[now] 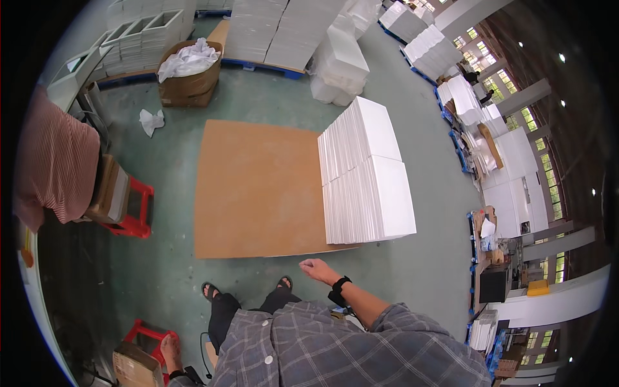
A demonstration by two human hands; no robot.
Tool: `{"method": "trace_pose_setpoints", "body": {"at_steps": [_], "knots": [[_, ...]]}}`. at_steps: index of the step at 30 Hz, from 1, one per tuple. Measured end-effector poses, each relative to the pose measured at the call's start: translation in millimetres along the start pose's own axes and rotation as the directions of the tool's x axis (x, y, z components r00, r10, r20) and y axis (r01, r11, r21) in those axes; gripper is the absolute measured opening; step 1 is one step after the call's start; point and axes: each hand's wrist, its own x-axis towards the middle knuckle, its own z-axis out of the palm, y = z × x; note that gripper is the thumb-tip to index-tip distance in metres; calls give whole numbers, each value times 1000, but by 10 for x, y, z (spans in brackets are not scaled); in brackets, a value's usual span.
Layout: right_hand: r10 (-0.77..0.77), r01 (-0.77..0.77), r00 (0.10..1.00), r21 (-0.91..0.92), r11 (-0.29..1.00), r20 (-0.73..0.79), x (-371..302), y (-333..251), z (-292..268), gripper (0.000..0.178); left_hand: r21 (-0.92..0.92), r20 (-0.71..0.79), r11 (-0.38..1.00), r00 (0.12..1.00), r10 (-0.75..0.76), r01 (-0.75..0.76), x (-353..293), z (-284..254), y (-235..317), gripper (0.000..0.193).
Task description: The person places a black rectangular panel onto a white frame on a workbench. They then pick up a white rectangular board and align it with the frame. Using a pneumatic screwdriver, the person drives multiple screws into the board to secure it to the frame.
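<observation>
My right hand (316, 269) hovers in front of the near edge of a large brown cardboard sheet (258, 187), its fingers curled in and nothing visible in them. A black band (338, 291) circles that wrist. On the sheet's right side stand two neighbouring stacks of white panels (367, 174), packed tightly together. Low on the left, my left hand (171, 353) is beside a brown cardboard box (137, 366) and a red plastic stool (148, 334). Its fingers look loosely extended, with nothing seen in them; whether it touches the box I cannot tell.
At left a person in a striped top (58, 161) is by a second red stool (138, 206) with boxes on it. Farther back are a carton of white wrapping (187, 74), wrapped white stacks (277, 32) on blue pallets and foam-like blocks (338, 68). Loaded pallets line the right.
</observation>
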Motion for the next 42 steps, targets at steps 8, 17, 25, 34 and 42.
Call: {"method": "trace_pose_setpoints", "body": {"at_steps": [8,17,25,34,42], "knots": [[-117,117,926,21,993,358,1160,-1948,1545,37,-185,-360,977,918,-166,104,-1041,-1283,-99,20],[-41,232,737,-196,953,675,1711,-3168,3313,25,-121,-754,964,654,66,-237,-1911,-2250,-5,18],[11,377,647,-333,865,762,2003,-4070,4459,26,-280,-794,931,602,-89,-232,-1933,-2197,169,21],[-33,582,465,-277,764,885,2243,-5740,6147,32,48,-937,986,335,99,-158,-1386,-3544,1412,19],[-118,772,168,-56,633,979,1311,-7782,7803,36,144,-957,989,250,147,-31,-1733,-5390,3268,26]]}}
